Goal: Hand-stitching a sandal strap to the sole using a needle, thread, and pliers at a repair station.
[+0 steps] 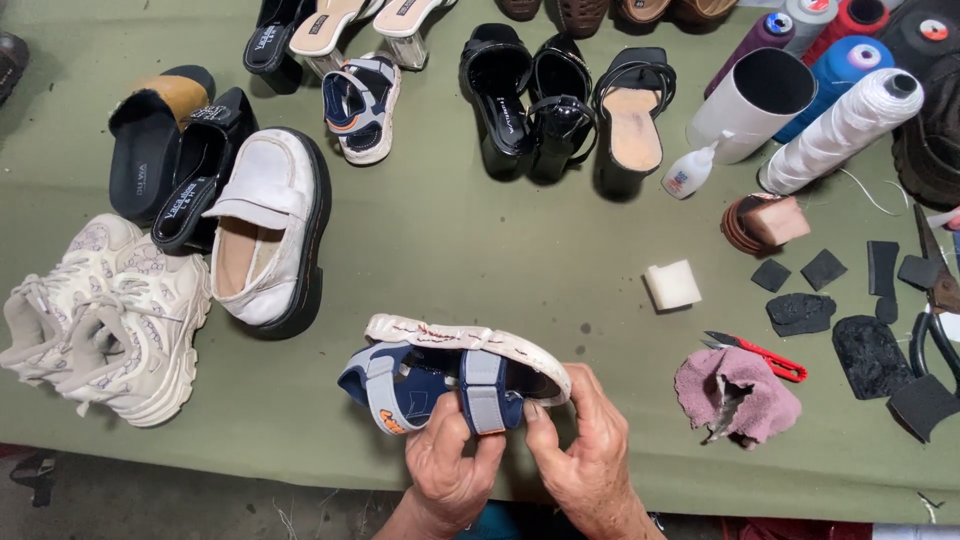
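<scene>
Hands: left hand (447, 472) and right hand (583, 462) are side by side at the near edge of the table, both gripping one small sandal.
Sandal: blue and grey child's sandal (450, 375), held on its side just above the green table cover (450, 250), its pale sole turned up and away, with reddish marks along the sole's edge.
Left fingers: curled around the grey strap from below, thumb pressed on the strap's front.
Right fingers: closed on the heel end of the sandal, thumb just beside the left thumb on the strap.
Matching sandal: second blue sandal (362, 105) lies well apart at the far side of the table.
Left of the hands: pair of cream sneakers (105, 315); beside them a white loafer (268, 225) with a thick black sole.
Far side: black heeled sandals (530, 100) in a row.
Right of the hands: pink cloth (735, 392), with a red-handled knife (762, 355) just beyond it, and a white foam block (672, 284) farther up.
Right edge: black rubber scraps (800, 312), pliers (935, 310), a small glue bottle (690, 172), a white thread cone (840, 130).
</scene>
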